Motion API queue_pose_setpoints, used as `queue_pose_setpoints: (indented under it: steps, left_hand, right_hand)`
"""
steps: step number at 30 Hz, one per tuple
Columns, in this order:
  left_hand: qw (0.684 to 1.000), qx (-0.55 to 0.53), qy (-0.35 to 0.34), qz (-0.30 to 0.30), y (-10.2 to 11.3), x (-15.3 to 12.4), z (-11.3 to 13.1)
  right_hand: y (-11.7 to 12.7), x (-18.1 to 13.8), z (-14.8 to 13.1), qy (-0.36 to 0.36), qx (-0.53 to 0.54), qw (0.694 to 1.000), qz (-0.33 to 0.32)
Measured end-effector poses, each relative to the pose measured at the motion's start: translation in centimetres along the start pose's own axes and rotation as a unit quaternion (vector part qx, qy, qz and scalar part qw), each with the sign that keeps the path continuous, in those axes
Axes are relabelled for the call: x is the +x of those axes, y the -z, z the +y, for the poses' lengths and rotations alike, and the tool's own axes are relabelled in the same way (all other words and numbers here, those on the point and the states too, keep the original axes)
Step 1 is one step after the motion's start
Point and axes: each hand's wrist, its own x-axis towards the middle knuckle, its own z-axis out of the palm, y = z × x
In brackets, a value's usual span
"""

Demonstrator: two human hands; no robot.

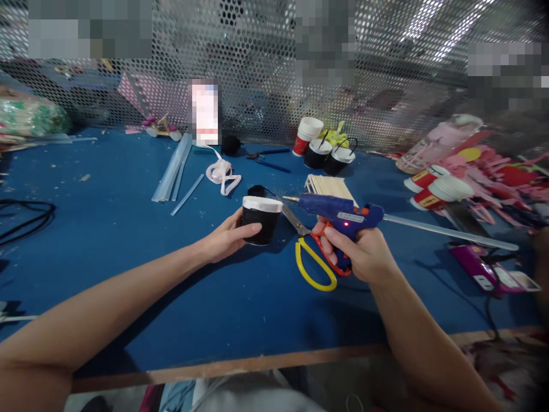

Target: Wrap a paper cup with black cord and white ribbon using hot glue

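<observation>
My left hand [226, 237] is wrapped round a black cup with a white rim [259, 218] that stands on the blue table [128, 252]. My right hand [359, 252] grips a blue glue gun [338, 213] with a red light on its side, its nozzle pointing left towards the cup's rim. A clear glue stick [446, 231] sticks out of the gun's back to the right. Yellow and red handled scissors [315, 260] lie on the table under the gun.
A stack of wooden sticks [328, 186] lies behind the gun. Clear glue sticks [174, 169], a pink ribbon [222, 173], paper cups [307, 134], two black cups [328, 154] and pliers [266, 155] sit farther back. Red cups [429, 189] and pink foam pieces [493, 166] crowd the right. A mesh wall closes the back.
</observation>
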Motion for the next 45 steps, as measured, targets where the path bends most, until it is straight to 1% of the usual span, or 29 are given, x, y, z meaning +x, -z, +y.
queue_pose_setpoints:
  steps: [6, 12, 17, 19, 21, 24, 26, 28, 30, 33, 35, 38, 40, 43, 45]
  left_hand:
    - [0.998, -0.061, 0.027, -0.018, 0.2, 0.1, -0.2]
    - [0.999, -0.029, 0.022, -0.03, 0.0, 0.1, -0.1]
    - [0.999, -0.012, 0.017, -0.027, -0.2, -0.1, 0.0]
    - [1.0, 0.015, 0.005, -0.02, 0.0, -0.1, -0.1]
    - [0.998, 0.068, -0.018, -0.003, 0.3, -0.1, -0.2]
    - [0.982, 0.177, -0.067, 0.025, 1.0, 0.0, -0.3]
    - [0.969, 0.223, -0.096, 0.033, 1.3, 0.2, -0.2]
    - [0.956, 0.264, -0.12, 0.04, 1.7, 0.4, -0.2]
    - [0.938, 0.315, -0.136, 0.055, 2.0, 0.7, 0.0]
    - [0.912, 0.378, -0.144, 0.07, 2.4, 1.4, 0.1]
    - [0.899, 0.406, -0.146, 0.074, 2.6, 1.9, 0.2]
    - [0.884, 0.437, -0.14, 0.085, 2.8, 2.6, 0.0]
    - [0.875, 0.454, -0.139, 0.09, 2.8, 3.0, -0.2]
    - [0.863, 0.475, -0.142, 0.1, 2.7, 3.4, -0.3]
    - [0.86, 0.48, -0.136, 0.109, 2.7, 3.4, -0.3]
  right_hand:
    - [-0.7, -0.2, -0.2, -0.004, 0.015, 1.0, 0.017]
    - [-0.9, -0.3, -0.1, 0.007, -0.009, 1.0, -0.004]
    - [-0.9, 0.1, 0.2, -0.04, -0.022, 0.999, 0.007]
    - [-0.6, 0.3, 0.3, -0.049, -0.013, 0.998, 0.031]
    - [-0.2, 0.6, 0.3, -0.049, -0.007, 0.996, 0.071]
    - [0.9, 1.1, 0.4, -0.055, -0.004, 0.988, 0.141]
    - [2.0, 1.6, 0.4, -0.054, -0.008, 0.983, 0.177]
    - [3.1, 2.3, 0.4, -0.055, -0.038, 0.978, 0.198]
    - [4.3, 3.1, 0.3, -0.071, -0.1, 0.972, 0.201]
    - [5.7, 4.6, 0.2, -0.101, -0.221, 0.948, 0.204]
    - [6.3, 5.6, 0.4, -0.131, -0.316, 0.916, 0.21]
    - [6.8, 6.9, 1.0, -0.158, -0.437, 0.864, 0.196]
    - [6.9, 7.7, 1.5, -0.163, -0.473, 0.845, 0.191]
    - [6.7, 8.5, 2.2, -0.176, -0.496, 0.829, 0.189]
    - [6.5, 8.8, 2.4, -0.191, -0.506, 0.819, 0.191]
